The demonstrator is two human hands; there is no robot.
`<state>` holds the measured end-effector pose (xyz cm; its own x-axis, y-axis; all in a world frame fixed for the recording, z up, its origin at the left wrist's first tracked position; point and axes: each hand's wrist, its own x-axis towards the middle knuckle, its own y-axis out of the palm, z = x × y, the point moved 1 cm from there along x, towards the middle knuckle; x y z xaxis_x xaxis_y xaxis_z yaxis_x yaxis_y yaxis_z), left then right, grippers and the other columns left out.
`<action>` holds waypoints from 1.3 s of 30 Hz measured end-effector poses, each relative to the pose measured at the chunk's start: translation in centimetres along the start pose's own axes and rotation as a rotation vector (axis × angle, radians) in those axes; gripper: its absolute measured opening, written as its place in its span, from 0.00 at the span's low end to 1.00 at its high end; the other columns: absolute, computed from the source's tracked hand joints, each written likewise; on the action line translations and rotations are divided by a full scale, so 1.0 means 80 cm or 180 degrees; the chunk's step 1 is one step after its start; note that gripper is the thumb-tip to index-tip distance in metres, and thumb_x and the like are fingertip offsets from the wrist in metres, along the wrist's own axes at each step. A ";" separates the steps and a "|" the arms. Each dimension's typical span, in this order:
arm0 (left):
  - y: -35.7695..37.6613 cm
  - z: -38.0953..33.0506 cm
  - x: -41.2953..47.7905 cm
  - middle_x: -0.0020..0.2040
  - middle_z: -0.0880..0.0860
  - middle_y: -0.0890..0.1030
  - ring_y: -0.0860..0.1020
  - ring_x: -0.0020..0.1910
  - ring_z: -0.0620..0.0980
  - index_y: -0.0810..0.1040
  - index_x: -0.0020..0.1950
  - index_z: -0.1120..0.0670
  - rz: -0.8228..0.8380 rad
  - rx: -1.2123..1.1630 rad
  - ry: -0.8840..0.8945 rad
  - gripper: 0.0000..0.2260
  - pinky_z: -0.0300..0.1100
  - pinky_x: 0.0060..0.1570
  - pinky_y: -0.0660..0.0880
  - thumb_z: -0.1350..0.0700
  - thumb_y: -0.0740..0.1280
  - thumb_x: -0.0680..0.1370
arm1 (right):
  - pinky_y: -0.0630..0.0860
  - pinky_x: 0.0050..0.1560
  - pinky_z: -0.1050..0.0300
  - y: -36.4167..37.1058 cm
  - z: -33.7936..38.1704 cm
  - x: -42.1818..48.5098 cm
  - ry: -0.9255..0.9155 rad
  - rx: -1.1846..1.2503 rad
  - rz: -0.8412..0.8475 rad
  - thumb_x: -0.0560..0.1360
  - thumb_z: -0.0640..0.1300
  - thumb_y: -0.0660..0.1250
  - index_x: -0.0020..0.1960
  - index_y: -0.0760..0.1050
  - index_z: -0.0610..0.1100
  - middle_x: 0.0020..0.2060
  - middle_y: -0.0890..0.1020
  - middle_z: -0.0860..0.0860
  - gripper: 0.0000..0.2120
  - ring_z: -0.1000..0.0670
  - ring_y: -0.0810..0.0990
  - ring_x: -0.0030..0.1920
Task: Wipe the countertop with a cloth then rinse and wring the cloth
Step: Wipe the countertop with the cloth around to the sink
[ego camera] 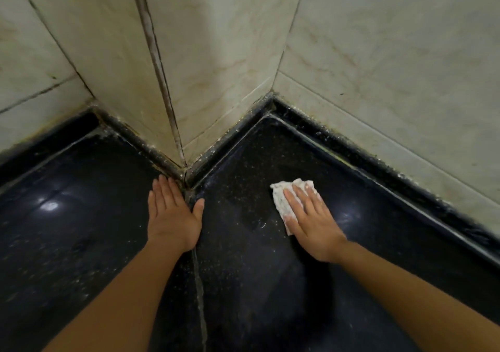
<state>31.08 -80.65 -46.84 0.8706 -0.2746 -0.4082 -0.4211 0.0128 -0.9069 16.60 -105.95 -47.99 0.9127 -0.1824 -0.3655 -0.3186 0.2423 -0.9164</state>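
Observation:
A black speckled countertop (243, 243) fills the lower half of the head view. A small white cloth (281, 197) lies on its right slab, near the wall. My right hand (311, 219) presses flat on the cloth with straight fingers, covering most of it. My left hand (173, 213) rests flat on the countertop, fingers straight, just in front of the projecting wall corner. Its thumb lies across the seam between the two slabs.
Cream marble-look wall tiles (378, 67) rise behind the countertop, with a projecting corner (173, 108) in the middle. A low black upstand (378, 167) with grimy grout runs along the wall base. A seam (198, 284) splits the two slabs.

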 end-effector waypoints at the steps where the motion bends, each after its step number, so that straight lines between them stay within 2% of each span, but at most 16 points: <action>1: 0.000 0.000 0.000 0.75 0.62 0.32 0.32 0.74 0.57 0.32 0.74 0.63 0.0014 -0.0017 0.0008 0.35 0.49 0.71 0.32 0.38 0.37 0.79 | 0.36 0.76 0.48 0.006 0.004 -0.018 -0.0067 -0.0045 0.0051 0.71 0.66 0.22 0.75 0.30 0.53 0.77 0.35 0.51 0.36 0.47 0.27 0.74; 3: -0.001 0.001 -0.001 0.75 0.62 0.32 0.32 0.74 0.57 0.32 0.74 0.63 0.0036 -0.0028 0.0023 0.35 0.49 0.72 0.32 0.38 0.37 0.79 | 0.38 0.75 0.46 0.016 0.014 -0.053 -0.0304 -0.0169 0.0115 0.74 0.65 0.23 0.75 0.31 0.52 0.77 0.35 0.50 0.33 0.46 0.26 0.74; 5: -0.001 0.000 -0.001 0.75 0.62 0.31 0.31 0.74 0.57 0.31 0.74 0.63 0.0059 -0.0042 0.0029 0.35 0.49 0.71 0.32 0.38 0.37 0.79 | 0.35 0.74 0.48 0.021 0.018 -0.080 -0.0640 -0.0233 0.0176 0.80 0.62 0.32 0.77 0.32 0.53 0.77 0.35 0.52 0.28 0.48 0.27 0.74; 7: 0.000 0.000 -0.001 0.74 0.62 0.31 0.31 0.74 0.57 0.31 0.74 0.63 0.0058 -0.0048 0.0031 0.35 0.49 0.71 0.31 0.38 0.37 0.79 | 0.34 0.74 0.50 0.019 0.011 -0.089 -0.0956 -0.0343 0.0323 0.82 0.61 0.39 0.77 0.33 0.55 0.77 0.35 0.54 0.27 0.49 0.28 0.75; 10: 0.003 0.000 0.001 0.74 0.62 0.31 0.31 0.74 0.57 0.31 0.74 0.64 -0.0002 -0.0065 0.0019 0.35 0.49 0.71 0.31 0.38 0.37 0.79 | 0.37 0.75 0.51 0.008 -0.007 -0.061 -0.1236 -0.0571 0.0154 0.83 0.60 0.42 0.79 0.42 0.55 0.78 0.42 0.51 0.26 0.46 0.35 0.77; 12: 0.005 0.001 0.002 0.74 0.62 0.31 0.31 0.74 0.57 0.31 0.74 0.63 -0.0012 -0.0086 0.0011 0.35 0.49 0.71 0.31 0.38 0.37 0.79 | 0.37 0.75 0.51 -0.003 -0.009 -0.022 -0.0990 -0.0551 0.0104 0.81 0.61 0.39 0.78 0.42 0.55 0.78 0.41 0.51 0.27 0.45 0.35 0.77; 15: 0.006 0.001 0.002 0.74 0.62 0.31 0.31 0.74 0.57 0.31 0.74 0.63 -0.0037 -0.0122 0.0023 0.35 0.48 0.71 0.31 0.38 0.37 0.79 | 0.38 0.76 0.49 -0.020 0.006 0.043 -0.0489 -0.0346 -0.0100 0.75 0.66 0.28 0.76 0.35 0.57 0.78 0.40 0.51 0.32 0.46 0.32 0.76; 16: 0.007 0.001 0.003 0.74 0.62 0.31 0.31 0.74 0.57 0.31 0.74 0.63 -0.0059 -0.0128 0.0023 0.35 0.48 0.71 0.31 0.38 0.37 0.79 | 0.37 0.76 0.49 -0.027 0.012 0.064 -0.0324 -0.0238 -0.0131 0.74 0.67 0.27 0.76 0.34 0.57 0.78 0.39 0.51 0.32 0.47 0.31 0.75; 20: 0.010 0.003 0.004 0.75 0.62 0.31 0.31 0.74 0.56 0.32 0.74 0.63 -0.0113 -0.0125 0.0016 0.35 0.48 0.70 0.30 0.38 0.37 0.79 | 0.34 0.74 0.50 -0.050 0.042 0.137 0.0208 0.0087 -0.0074 0.81 0.60 0.40 0.78 0.36 0.55 0.78 0.37 0.51 0.28 0.47 0.31 0.75; 25: 0.010 0.003 0.003 0.75 0.61 0.31 0.31 0.74 0.56 0.31 0.74 0.63 -0.0118 -0.0160 0.0015 0.35 0.47 0.69 0.29 0.38 0.37 0.79 | 0.31 0.73 0.47 -0.054 0.081 0.156 0.0454 0.0248 -0.0023 0.82 0.59 0.39 0.78 0.33 0.53 0.77 0.35 0.49 0.28 0.43 0.29 0.75; 31: 0.004 0.002 0.002 0.75 0.61 0.31 0.31 0.74 0.56 0.31 0.74 0.63 -0.0023 -0.0194 0.0012 0.35 0.48 0.69 0.30 0.39 0.40 0.80 | 0.32 0.74 0.49 -0.025 0.113 0.094 -0.0170 -0.0032 0.0141 0.82 0.59 0.40 0.77 0.33 0.54 0.77 0.34 0.50 0.28 0.46 0.28 0.74; 34: -0.004 0.009 0.002 0.76 0.61 0.34 0.33 0.75 0.56 0.35 0.75 0.62 0.0010 -0.0307 0.0131 0.34 0.47 0.70 0.30 0.40 0.41 0.80 | 0.30 0.72 0.50 -0.012 0.139 0.058 -0.0481 -0.0204 0.0248 0.81 0.59 0.38 0.77 0.32 0.54 0.77 0.34 0.51 0.29 0.47 0.27 0.74; 37: -0.015 0.029 0.003 0.77 0.59 0.37 0.35 0.76 0.54 0.38 0.77 0.60 0.0143 -0.0436 0.0409 0.30 0.47 0.72 0.32 0.43 0.42 0.82 | 0.31 0.73 0.50 0.003 0.158 0.026 -0.1017 -0.0368 0.0266 0.78 0.63 0.35 0.77 0.33 0.55 0.77 0.36 0.52 0.30 0.47 0.27 0.74; 39: -0.021 0.040 0.003 0.77 0.58 0.38 0.36 0.76 0.53 0.39 0.77 0.58 0.0202 -0.0330 0.0566 0.29 0.47 0.72 0.33 0.45 0.43 0.82 | 0.29 0.73 0.52 0.005 0.157 0.020 -0.1448 -0.0465 0.0295 0.80 0.61 0.38 0.77 0.35 0.56 0.77 0.36 0.53 0.28 0.47 0.28 0.74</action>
<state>32.81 -77.64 -45.73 0.7869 -0.4417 -0.4309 -0.5056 -0.0610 -0.8606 21.15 -94.17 -46.85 0.8877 0.2766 -0.3682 -0.4066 0.0956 -0.9086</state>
